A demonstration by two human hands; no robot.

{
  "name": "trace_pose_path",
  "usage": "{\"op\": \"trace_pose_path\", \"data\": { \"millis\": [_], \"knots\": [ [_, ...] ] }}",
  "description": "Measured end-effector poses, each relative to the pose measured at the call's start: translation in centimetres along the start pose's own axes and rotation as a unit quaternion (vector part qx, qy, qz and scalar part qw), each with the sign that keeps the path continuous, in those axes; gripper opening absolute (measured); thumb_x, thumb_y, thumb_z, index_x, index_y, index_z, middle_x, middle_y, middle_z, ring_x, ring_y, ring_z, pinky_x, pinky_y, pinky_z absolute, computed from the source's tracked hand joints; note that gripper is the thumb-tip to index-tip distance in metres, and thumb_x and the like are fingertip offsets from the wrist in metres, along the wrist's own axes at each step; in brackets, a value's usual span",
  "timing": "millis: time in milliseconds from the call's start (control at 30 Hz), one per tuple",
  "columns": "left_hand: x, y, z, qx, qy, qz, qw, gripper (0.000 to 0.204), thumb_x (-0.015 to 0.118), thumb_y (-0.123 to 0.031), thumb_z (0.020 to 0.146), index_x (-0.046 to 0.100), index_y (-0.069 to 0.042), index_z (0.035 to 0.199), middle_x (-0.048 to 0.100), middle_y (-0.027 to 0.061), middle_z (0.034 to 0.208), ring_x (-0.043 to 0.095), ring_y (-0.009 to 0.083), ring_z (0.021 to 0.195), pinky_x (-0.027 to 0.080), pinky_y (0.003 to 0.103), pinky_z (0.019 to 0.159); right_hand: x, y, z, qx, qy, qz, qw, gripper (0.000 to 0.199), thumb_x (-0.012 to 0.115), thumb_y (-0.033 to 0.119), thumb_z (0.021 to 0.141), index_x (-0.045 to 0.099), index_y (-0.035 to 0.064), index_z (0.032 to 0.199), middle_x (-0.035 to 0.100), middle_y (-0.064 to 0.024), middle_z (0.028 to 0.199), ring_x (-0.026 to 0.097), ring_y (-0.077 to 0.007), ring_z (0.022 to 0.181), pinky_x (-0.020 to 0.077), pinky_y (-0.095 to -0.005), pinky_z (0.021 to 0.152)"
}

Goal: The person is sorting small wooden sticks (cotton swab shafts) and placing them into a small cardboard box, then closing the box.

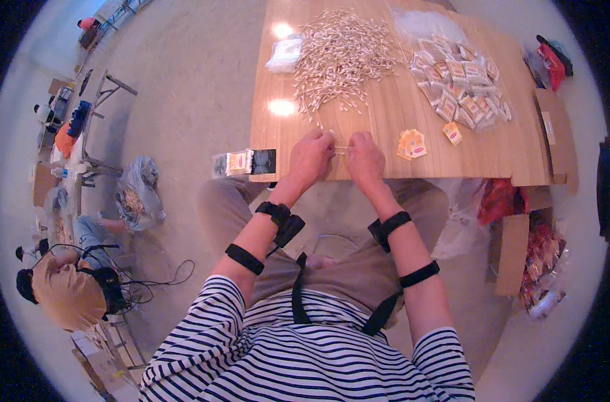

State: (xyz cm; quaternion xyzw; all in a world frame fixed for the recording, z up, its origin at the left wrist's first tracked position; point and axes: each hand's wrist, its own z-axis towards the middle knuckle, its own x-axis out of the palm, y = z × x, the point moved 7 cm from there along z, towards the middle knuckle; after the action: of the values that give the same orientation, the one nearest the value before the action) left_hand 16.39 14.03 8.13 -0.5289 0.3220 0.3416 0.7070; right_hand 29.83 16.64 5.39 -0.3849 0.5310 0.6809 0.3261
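At the near edge of the wooden table, my left hand and my right hand face each other with fingers curled closed. A few cotton swabs span the small gap between them, gripped at both ends. Beyond my hands spreads a large loose pile of cotton swabs. Right of my right hand lie several orange-and-white printed cards, with one small packet beside them. Left of my left hand, a small packed bundle rests by a black pad at the table's corner.
Filled packets are heaped at the far right, near a clear plastic bag. A white plastic pack lies left of the swab pile. Cardboard boxes stand on the right. At left, a person sits by another table.
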Motion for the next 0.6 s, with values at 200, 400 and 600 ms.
{"op": "trace_pose_path", "data": {
  "millis": [200,400,600],
  "knots": [
    [-1.3,1.7,-2.2,-0.012,0.005,0.019,1.000,0.009,0.067,-0.010,0.078,0.060,-0.006,0.081,0.057,0.0146,0.084,0.060,0.0377,0.081,0.048,0.048,0.067,0.0,-0.1,0.0,0.012,-0.027,-0.021,0.999,0.011,0.056,0.015,0.088,0.060,0.0080,0.095,0.061,-0.0144,0.100,0.064,-0.0378,0.086,0.0519,-0.0502,0.072],
    [-1.6,2.0,-3.2,-0.026,-0.044,-0.002,0.999,0.009,0.067,-0.010,0.077,0.060,-0.005,0.080,0.055,0.0146,0.083,0.059,0.0373,0.078,0.047,0.048,0.066,2.1,2.4,-1.6,0.015,-0.057,-0.138,0.989,0.015,0.059,0.015,0.084,0.059,0.0101,0.098,0.061,-0.0108,0.100,0.062,-0.0308,0.098,0.0474,-0.0454,0.082],
    [-1.9,2.0,-3.2,-0.015,-0.067,-0.008,0.998,0.008,0.066,-0.008,0.076,0.060,-0.005,0.080,0.056,0.0162,0.082,0.059,0.0392,0.079,0.047,0.048,0.066,2.3,4.8,-2.0,-0.018,-0.074,-0.122,0.990,0.017,0.059,0.015,0.082,0.059,0.0090,0.098,0.062,-0.0109,0.099,0.060,-0.0306,0.098,0.0458,-0.0451,0.082]
  ]
}}
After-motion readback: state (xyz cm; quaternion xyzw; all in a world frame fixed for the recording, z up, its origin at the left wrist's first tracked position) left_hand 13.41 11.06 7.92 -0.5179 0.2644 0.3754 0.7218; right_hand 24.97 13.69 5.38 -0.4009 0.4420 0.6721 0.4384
